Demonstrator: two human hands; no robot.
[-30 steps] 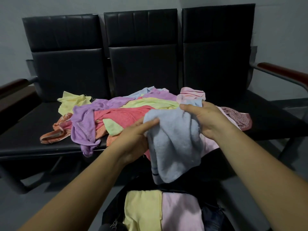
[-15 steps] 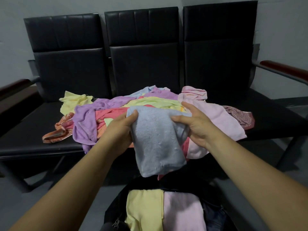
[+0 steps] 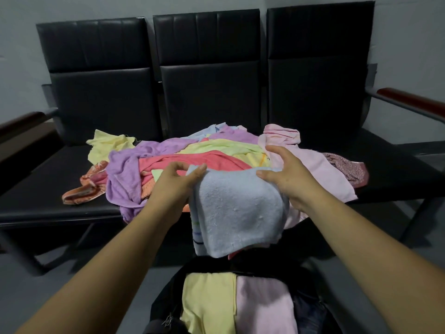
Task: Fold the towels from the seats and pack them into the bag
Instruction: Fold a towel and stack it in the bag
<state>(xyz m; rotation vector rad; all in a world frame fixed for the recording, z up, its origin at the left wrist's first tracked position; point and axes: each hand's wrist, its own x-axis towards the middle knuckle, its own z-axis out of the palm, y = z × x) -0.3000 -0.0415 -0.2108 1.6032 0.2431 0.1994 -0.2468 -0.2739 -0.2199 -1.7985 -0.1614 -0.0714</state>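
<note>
Left grip (image 3: 178, 182) and right grip (image 3: 286, 175) pinch the towel (image 3: 236, 213) by its top corners; bag (image 3: 168, 292) lies at 6 o'clock, just below

Light blue towel (image 3: 237, 213): centre frame, folded, hanging over the front edge of the seat.
Left hand (image 3: 178, 182): pinches the towel's upper left corner, thumb on top.
Right hand (image 3: 286, 179): thumb on the towel's upper right edge, index finger arched above it; other fingers hidden.
Bag (image 3: 166, 297): black, open, bottom centre, directly below the held towel.
Bag contents: folded yellow towel (image 3: 208, 302) on the left, folded pink towel (image 3: 262, 307) touching it on the right.
Loose pile (image 3: 216, 150): purple, coral, yellow, pink and orange cloths across the middle seats.
Bench (image 3: 207, 68): three black padded backs, upper frame.
</note>
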